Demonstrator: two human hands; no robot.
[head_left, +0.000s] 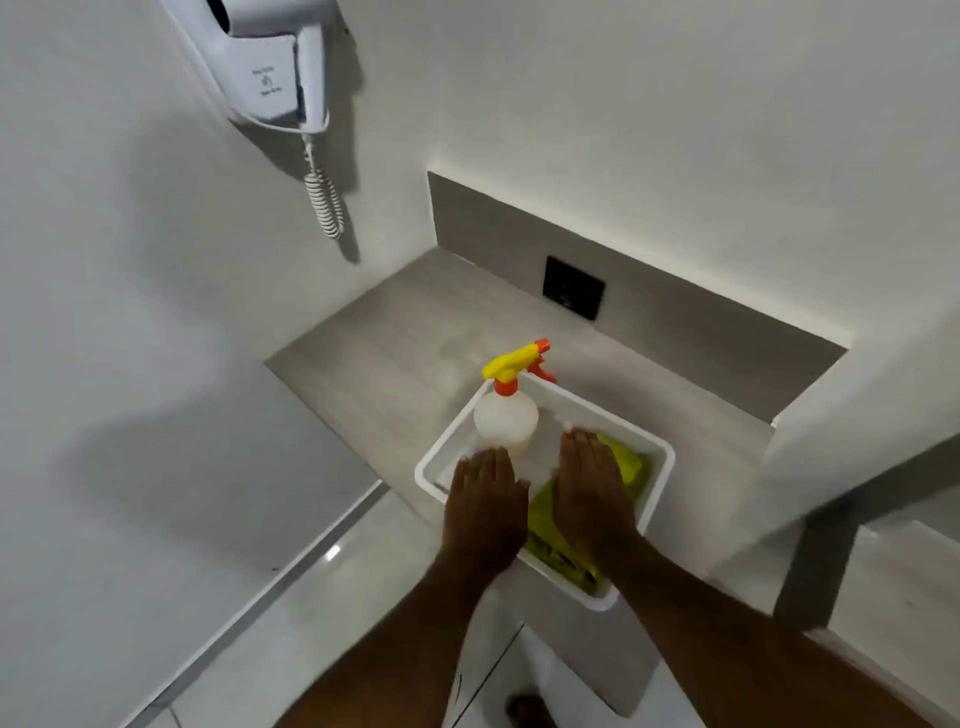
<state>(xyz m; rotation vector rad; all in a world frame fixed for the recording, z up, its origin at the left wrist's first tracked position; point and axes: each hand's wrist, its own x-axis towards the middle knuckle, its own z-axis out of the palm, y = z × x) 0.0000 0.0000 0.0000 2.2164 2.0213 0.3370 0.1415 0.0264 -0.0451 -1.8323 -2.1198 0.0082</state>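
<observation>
A white plastic tub (657, 470) stands on a grey counter (384, 343). Inside it, at the far left corner, stands a white spray bottle (506, 418) with a yellow and orange trigger head. A yellow cloth (545, 540) lies in the tub's right and near part. My left hand (485, 512) is stretched flat over the tub's left side, fingers straight, just short of the bottle. My right hand (592, 491) lies flat above the yellow cloth with straight fingers. Whether either palm touches anything below cannot be seen.
A white wall-mounted hair dryer (270, 62) with a coiled cord (324, 200) hangs on the wall at upper left. A black socket plate (573, 287) sits in the grey backsplash behind the tub. White floor tiles (322, 597) lie below the counter's near edge.
</observation>
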